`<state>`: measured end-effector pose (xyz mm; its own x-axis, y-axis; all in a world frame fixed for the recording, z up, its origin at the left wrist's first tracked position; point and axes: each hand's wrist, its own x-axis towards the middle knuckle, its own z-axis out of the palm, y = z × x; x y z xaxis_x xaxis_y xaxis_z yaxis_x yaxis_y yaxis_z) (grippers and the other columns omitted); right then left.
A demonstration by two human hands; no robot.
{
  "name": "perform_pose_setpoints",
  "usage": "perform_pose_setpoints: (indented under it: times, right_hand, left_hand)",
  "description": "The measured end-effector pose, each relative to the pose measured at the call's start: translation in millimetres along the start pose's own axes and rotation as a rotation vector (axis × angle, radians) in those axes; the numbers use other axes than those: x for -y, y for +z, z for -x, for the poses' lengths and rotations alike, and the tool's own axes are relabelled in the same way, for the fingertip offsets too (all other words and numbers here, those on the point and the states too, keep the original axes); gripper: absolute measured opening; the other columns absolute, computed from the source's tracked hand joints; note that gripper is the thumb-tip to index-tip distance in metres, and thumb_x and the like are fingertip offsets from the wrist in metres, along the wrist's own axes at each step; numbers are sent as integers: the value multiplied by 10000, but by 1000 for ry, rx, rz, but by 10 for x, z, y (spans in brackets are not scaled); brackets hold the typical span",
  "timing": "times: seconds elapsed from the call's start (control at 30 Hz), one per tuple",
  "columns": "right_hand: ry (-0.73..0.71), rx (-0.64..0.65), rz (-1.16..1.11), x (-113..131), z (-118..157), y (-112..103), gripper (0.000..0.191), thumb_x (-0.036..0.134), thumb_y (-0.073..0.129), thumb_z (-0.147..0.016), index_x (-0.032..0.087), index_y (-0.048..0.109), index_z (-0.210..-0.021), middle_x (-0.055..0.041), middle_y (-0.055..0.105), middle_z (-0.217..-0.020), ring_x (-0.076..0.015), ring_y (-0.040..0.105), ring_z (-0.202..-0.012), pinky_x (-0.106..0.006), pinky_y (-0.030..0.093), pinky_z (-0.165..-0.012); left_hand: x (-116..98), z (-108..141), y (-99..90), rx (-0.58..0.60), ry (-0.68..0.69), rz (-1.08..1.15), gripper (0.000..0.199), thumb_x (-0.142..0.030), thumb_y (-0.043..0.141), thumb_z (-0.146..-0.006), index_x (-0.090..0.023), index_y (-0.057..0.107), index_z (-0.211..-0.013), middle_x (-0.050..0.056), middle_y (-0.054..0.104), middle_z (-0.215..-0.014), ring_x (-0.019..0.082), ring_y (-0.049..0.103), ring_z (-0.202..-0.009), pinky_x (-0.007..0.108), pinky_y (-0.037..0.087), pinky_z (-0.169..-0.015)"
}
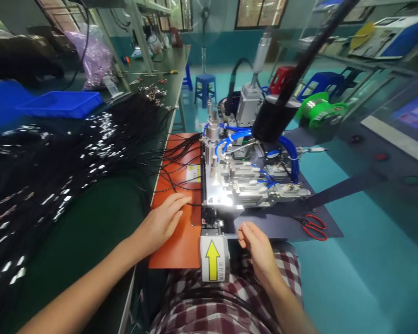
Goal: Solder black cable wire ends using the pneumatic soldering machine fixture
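My left hand [165, 218] reaches over the orange board [177, 250] with its fingers stretched out and the thumb apart. Its fingertips touch or lie just above a black cable [195, 204] that runs into the machine's edge; the cable's part under the hand is hidden. My right hand [256, 243] is in front of the metal machine [226, 185], its fingers curled in and the thumb against them. What it holds, if anything, cannot be made out. Between my hands, a white cover [214, 260] bears a yellow arrow pointing away from me.
Red-handled scissors [313, 227] lie on the grey plate at right. A large heap of black cables [118, 125] spreads over the left bench, near a blue tray [61, 103]. A black lamp [273, 116] overhangs the machine. Behind are a green spool [315, 110] and a blue stool [205, 86].
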<state>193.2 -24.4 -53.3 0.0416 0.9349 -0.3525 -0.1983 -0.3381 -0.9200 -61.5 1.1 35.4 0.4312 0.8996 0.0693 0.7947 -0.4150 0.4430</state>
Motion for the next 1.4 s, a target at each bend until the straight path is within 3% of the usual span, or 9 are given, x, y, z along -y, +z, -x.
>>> perform_pose_setpoints:
  times: [0.13,0.33,0.57,0.67,0.8,0.93,1.1,1.27,1.4]
  right_hand:
    - [37,-11,28,73,84,-111,303,437,569,-825,192,496,-664,33,439,-602,-120,349,-539,-257,279,-548]
    - [57,-9,14,148,154,-127,289,424,572,-824,199,494,-663,26,434,-625,-126,345,-557,-257,285,-554]
    - [10,5,36,265,201,-99,287,411,565,-828,203,496,-643,26,452,-606,-119,370,-522,-247,323,-519]
    - [-29,89,65,325,282,-23,151,351,620,-785,209,588,-823,16,523,-642,-121,438,-518,-240,365,-497]
    - [-116,277,46,370,405,125,433,161,654,-724,242,552,-1137,-30,621,-914,-128,545,-645,-269,472,-637]
    - [-220,229,60,356,451,170,132,146,613,-766,216,646,-874,-19,627,-783,-148,587,-673,-279,479,-635]
    - [-403,201,146,432,470,187,125,128,644,-762,229,674,-828,-20,657,-788,-170,610,-723,-302,484,-675]
    - [-400,268,137,519,471,185,140,96,656,-736,223,686,-788,-21,659,-799,-178,610,-763,-309,481,-715]
    - [-283,335,11,508,459,97,197,137,599,-780,220,669,-945,-36,645,-885,-172,597,-774,-307,489,-707]
  left_hand:
    - [-7,201,-426,380,161,50,257,-68,390,-858,-219,598,-857,18,606,-885,146,587,-852,250,455,-799]
    - [62,370,-590,506,269,-322,279,6,442,-759,-215,602,-699,30,573,-766,197,568,-785,335,435,-808]
    - [112,143,-814,429,45,195,240,-199,501,-878,-281,704,-976,36,671,-954,161,646,-845,245,511,-735]
    - [137,166,-694,222,-73,275,215,-266,514,-883,-263,691,-1004,39,697,-954,178,652,-867,272,530,-759]
    - [192,254,-383,94,-117,212,215,-302,516,-881,-259,653,-1041,30,689,-1009,185,644,-893,250,530,-740]
    - [173,261,-152,76,0,-4,209,-303,473,-884,-220,645,-969,58,675,-946,219,618,-883,326,501,-788]
    - [-162,141,-30,133,140,-271,212,-216,438,-862,-192,621,-966,96,634,-971,275,567,-928,447,449,-827]
    - [-679,-40,4,256,226,216,406,-198,419,-918,-251,352,-1314,68,561,-1185,188,533,-1046,306,446,-883]
    - [-847,-155,30,354,45,561,268,-229,350,-953,-266,428,-1206,7,630,-893,143,590,-774,241,471,-687]
